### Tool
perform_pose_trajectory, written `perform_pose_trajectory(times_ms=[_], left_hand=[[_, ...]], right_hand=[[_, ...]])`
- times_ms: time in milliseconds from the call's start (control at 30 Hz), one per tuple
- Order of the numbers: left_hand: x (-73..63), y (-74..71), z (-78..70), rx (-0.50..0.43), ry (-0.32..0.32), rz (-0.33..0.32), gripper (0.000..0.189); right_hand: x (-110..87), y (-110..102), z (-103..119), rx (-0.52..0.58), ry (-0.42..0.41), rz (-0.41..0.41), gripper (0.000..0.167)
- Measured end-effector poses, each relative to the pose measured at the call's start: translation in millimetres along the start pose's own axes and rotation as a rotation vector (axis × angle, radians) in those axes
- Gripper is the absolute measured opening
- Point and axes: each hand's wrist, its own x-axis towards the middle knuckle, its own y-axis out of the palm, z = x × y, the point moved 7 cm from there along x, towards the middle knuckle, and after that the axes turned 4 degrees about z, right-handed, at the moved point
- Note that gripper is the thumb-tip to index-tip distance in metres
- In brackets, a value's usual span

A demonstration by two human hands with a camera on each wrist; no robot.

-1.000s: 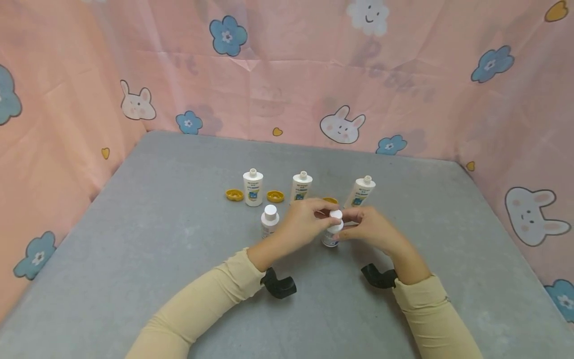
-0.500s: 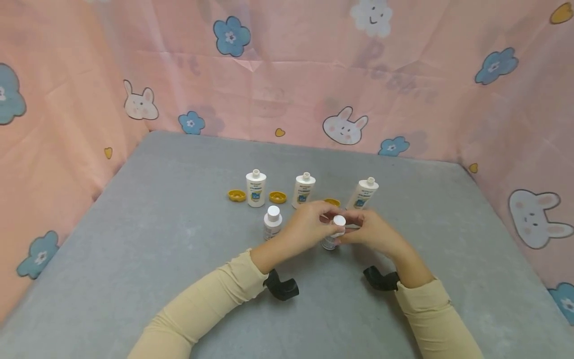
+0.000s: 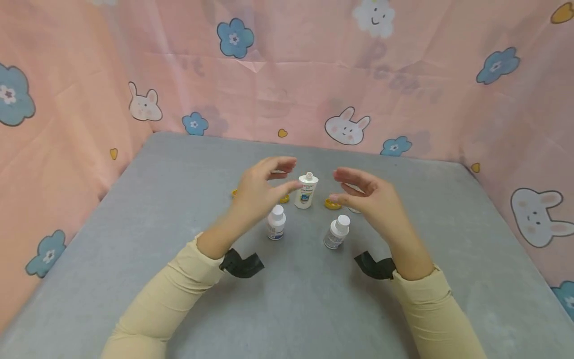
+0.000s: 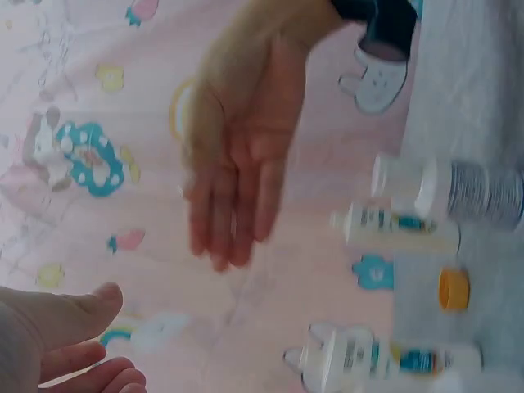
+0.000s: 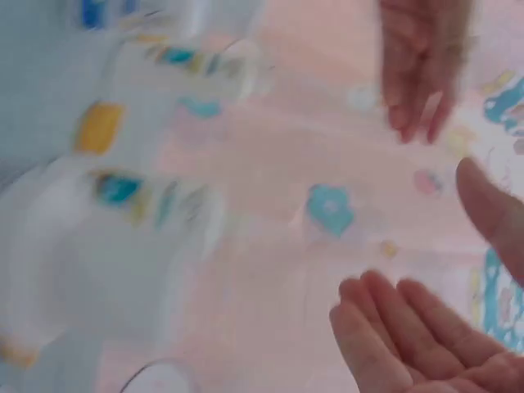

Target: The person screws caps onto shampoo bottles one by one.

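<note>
My left hand (image 3: 257, 192) hovers over the table, fingers loosely bent, holding nothing. Opposite it, my right hand (image 3: 374, 199) is raised too, its thumb apart from the fingers and nothing in its grasp. Below and between them stand two small white bottles with white screw caps, one on the left (image 3: 275, 227) and one on the right (image 3: 335, 235). Behind these, a taller white bottle with a bare neck (image 3: 307, 193) is in plain sight. My hands mostly hide two similar bottles. The left wrist view shows my right palm (image 4: 246, 147) with fingers extended.
Yellow caps lie among the taller bottles, one near my right fingertips (image 3: 333, 204), another partly hidden by my left hand (image 3: 284, 199). The grey table (image 3: 287, 299) ends at a pink printed cloth (image 3: 278, 75) at the back and sides. The right wrist view is blurred.
Both hands were around the right-hand small capped bottle. They have let go, risen and moved apart, the left hand going left. That bottle is left standing on the table.
</note>
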Motion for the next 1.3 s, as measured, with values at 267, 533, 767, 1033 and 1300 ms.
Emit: perform_pose_trajectory(times_ms=[267,533,767,1033,1300], left_hand=[[4.0,-45.1,43.4,0.082,-0.133,-0.056,0.036],[0.9,-57.9,92.4,0.122,-0.275,0.000,0.042],[-4.9,-57.4,136.2,0.081,-0.404,0.110,0.049],[-8.3,-46.4,168.6,0.079,-0.494,0.256,0.057],[-11.0,-33.6,185.3,0.073,-0.490,0.296,0.056]], right_hand=[[30.2,41.1,28.6,0.112,-0.040,0.031,0.064],[66.7,96.2,21.0,0.068,-0.023,0.109,0.069],[84.4,118.9,6.0,0.045,0.029,0.152,0.074],[96.7,128.3,-7.5,0.090,0.104,0.148,0.069],[104.7,132.5,-20.8,0.105,0.168,0.148,0.063]])
